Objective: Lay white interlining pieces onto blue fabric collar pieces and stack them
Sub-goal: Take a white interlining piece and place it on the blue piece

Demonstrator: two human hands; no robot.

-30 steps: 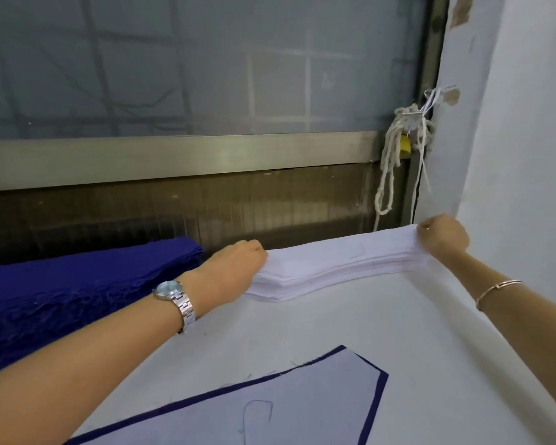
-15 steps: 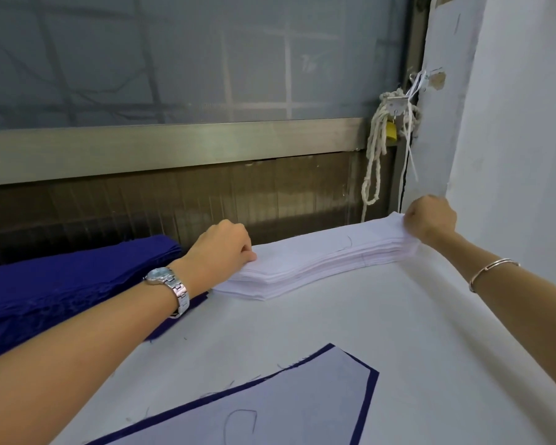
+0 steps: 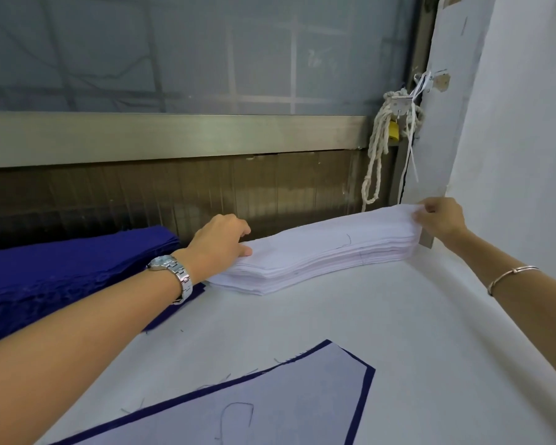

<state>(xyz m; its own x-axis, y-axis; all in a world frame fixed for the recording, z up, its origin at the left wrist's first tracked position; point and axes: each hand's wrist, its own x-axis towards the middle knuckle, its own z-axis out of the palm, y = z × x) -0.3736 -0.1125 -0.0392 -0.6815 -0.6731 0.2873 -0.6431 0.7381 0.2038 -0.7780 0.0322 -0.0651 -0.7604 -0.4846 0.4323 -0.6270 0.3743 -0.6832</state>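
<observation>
Your left hand (image 3: 220,245), with watch (image 3: 170,274) on wrist: fingers curled over left end of interlining pile (image 3: 318,261), thumb pressed on top sheet. Your right hand (image 3: 440,218), with bracelet (image 3: 511,274) on wrist: pinching right end of top interlining piece (image 3: 395,216), this end raised above pile. Pile lies at far edge of white table (image 3: 398,332), under window. Blue fabric stack (image 3: 61,274) just left of pile, under your left forearm. Near front edge: blue collar piece (image 3: 368,390) flat, white interlining on it.
</observation>
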